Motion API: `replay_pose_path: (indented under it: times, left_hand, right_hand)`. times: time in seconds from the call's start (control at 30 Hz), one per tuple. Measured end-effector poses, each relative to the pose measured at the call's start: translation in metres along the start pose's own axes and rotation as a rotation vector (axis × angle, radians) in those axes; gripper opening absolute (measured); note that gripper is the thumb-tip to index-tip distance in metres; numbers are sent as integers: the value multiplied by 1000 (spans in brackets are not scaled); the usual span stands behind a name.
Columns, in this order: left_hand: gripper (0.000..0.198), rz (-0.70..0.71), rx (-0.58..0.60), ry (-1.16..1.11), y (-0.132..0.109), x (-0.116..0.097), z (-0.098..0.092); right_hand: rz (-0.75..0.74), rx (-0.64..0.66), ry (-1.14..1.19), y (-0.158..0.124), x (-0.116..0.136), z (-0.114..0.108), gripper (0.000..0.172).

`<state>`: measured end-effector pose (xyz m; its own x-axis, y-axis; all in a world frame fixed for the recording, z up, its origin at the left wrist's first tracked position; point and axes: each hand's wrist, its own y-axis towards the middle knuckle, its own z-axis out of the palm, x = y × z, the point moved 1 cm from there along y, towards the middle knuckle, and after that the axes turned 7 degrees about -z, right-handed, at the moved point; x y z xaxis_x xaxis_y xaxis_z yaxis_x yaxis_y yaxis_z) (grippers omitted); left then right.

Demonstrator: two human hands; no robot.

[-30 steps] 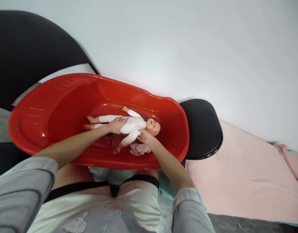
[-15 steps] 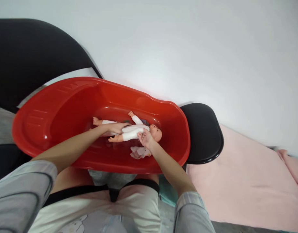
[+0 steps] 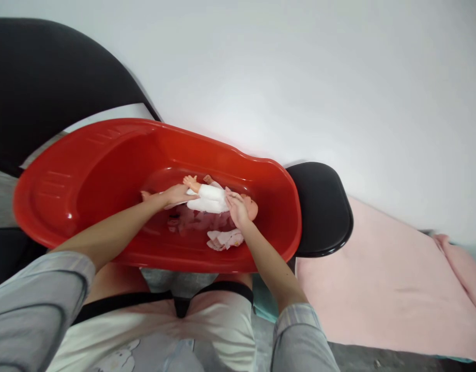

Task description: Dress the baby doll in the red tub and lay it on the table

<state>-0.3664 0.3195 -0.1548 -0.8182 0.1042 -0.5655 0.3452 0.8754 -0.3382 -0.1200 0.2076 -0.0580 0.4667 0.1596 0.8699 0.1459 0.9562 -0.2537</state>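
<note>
On my feed the doll (image 3: 210, 200) has rolled away from me, its upper arm now swung across just beyond my left fingertips. I judge the turn well along. Left hand (image 3: 179, 195): at the hips, tips partly hidden; cannot tell whether pinching. Right hand (image 3: 238, 207): fingers extended against shoulder and neck. Pink cloth (image 3: 223, 239) sits nearer me than those fingers, inside red tub (image 3: 109, 181).
</note>
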Motion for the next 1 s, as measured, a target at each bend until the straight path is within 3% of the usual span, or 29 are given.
replay_pose_path:
  times: [0.13, 0.33, 0.63, 0.83, 1.0]
  left_hand:
    - [129, 45, 2, -65, -2, -5, 4]
    - [128, 116, 6, -116, -7, -12, 8]
    - [110, 236, -1, -115, 2, -9, 12]
    - [103, 128, -26, -5, 8, -6, 14]
    - [93, 81, -83, 56, 5, -12, 5]
  right_hand:
    - [-94, 58, -147, 3, -6, -4, 18]
    - [-184, 124, -369, 8, -6, -14, 20]
    - [-233, 195, -681, -2, 6, -6, 29]
    - [-202, 259, -773, -4, 10, -4, 35]
    - [-183, 298, -839, 17, 11, 1, 47]
